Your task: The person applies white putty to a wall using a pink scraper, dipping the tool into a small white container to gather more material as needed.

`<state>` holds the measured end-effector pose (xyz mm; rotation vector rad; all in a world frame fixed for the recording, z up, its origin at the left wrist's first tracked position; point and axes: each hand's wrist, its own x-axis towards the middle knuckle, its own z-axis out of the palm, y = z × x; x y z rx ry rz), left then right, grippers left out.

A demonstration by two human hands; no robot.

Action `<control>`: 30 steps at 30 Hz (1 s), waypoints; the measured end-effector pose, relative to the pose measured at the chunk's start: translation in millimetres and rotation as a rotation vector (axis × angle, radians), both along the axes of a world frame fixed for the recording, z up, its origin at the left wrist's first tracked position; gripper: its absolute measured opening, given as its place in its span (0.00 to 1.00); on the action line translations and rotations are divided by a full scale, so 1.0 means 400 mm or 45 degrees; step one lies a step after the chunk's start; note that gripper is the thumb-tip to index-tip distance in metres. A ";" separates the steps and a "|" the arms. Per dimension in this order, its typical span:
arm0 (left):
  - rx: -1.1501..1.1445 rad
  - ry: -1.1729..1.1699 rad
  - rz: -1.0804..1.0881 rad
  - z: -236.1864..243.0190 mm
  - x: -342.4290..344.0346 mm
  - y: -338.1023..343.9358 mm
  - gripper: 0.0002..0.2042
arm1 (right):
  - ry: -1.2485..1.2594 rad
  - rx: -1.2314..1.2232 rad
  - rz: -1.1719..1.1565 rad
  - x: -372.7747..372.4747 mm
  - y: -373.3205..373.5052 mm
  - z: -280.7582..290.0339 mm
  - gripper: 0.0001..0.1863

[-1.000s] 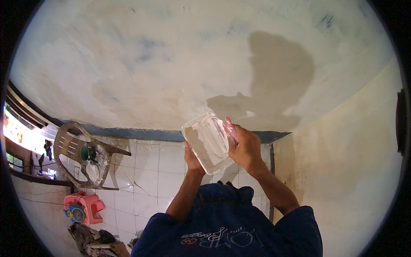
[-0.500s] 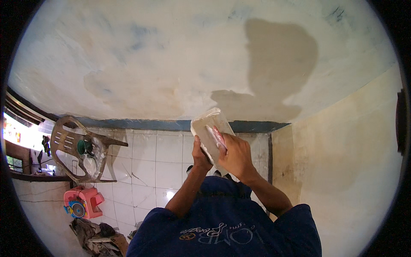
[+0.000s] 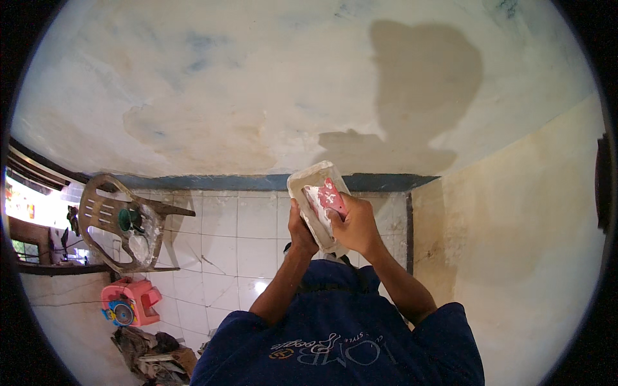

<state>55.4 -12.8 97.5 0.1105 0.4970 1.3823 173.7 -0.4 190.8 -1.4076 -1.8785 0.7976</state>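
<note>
My left hand (image 3: 301,233) is closed round the left side of an off-white rectangular tray (image 3: 326,168), held in front of my body near the wall. In my right hand (image 3: 359,225) is a red-pink putty scraper (image 3: 333,197), smeared with white paste. Its blade is over the inside of the tray, partly hidden by paste. I cannot tell how much paste lies in the tray. My right fingers wrap the scraper's handle, with the thumb toward the tray.
A patchy white wall (image 3: 212,96) with a blue strip (image 3: 225,185) along its base stands ahead; another wall (image 3: 515,225) is at right. At left are a brown plastic chair (image 3: 93,212) bearing a green cup (image 3: 131,220), a pink stool (image 3: 140,294) and piled scraps (image 3: 151,350).
My right hand has turned the scraper, so its flat red face now shows more. The tray has shifted slightly in my left hand and its inside is more visible.
</note>
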 end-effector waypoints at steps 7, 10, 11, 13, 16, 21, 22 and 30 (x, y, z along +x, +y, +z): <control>-0.030 -0.003 0.013 0.034 0.008 -0.001 0.32 | 0.363 -0.299 -0.144 0.038 0.029 -0.028 0.09; 0.009 -0.082 0.065 0.010 0.011 -0.003 0.32 | 0.281 -0.203 -0.202 0.049 0.012 0.033 0.10; 0.058 -0.108 0.079 0.006 0.013 -0.005 0.32 | 0.285 -0.205 -0.203 0.051 0.008 0.051 0.10; 0.061 -0.114 0.096 0.000 0.018 -0.003 0.32 | 0.090 0.185 -0.105 0.055 0.003 0.074 0.11; 0.030 -0.078 0.141 0.015 0.028 0.000 0.33 | 0.096 0.189 -0.087 0.039 -0.007 0.073 0.11; -0.105 0.112 0.163 0.058 0.042 -0.001 0.34 | -0.078 0.108 -0.030 0.000 -0.007 0.031 0.12; -0.108 0.115 0.160 0.050 0.044 -0.004 0.34 | -0.075 0.105 -0.034 0.009 -0.006 0.026 0.12; -0.083 0.068 0.140 0.020 0.050 -0.010 0.36 | -0.114 0.103 -0.086 0.046 -0.014 0.082 0.12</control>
